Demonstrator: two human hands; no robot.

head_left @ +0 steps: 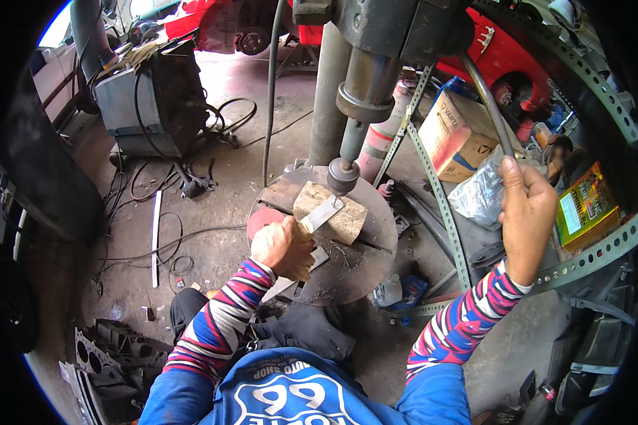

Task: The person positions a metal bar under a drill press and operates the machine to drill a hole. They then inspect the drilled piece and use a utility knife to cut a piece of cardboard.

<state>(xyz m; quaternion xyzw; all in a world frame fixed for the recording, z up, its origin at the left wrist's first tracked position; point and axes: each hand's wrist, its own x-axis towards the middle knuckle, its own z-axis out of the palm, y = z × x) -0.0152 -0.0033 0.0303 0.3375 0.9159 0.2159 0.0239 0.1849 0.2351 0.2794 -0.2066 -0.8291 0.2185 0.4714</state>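
Observation:
My left hand [285, 248] is closed around a flat metal strip [324, 214]. The strip's far end rests on a rough wooden block [349, 223], and a pale length shows below my fist. The block sits on the round table [372, 265] of a drill press. Just above the strip's end hangs the drill chuck [343, 176]; I cannot make out a bit in it. Out to the right, my right hand [528, 216] wraps round the lower end of the press's feed lever [488, 95], a long dark rod.
A reddish disc [264, 222] lies on the table's left side. Behind stands the press column [329, 99]. To the right, a perforated metal rack [438, 191] holds a cardboard box [457, 134] and a plastic bag [478, 191]. Cables and a grey machine [138, 110] occupy the left floor.

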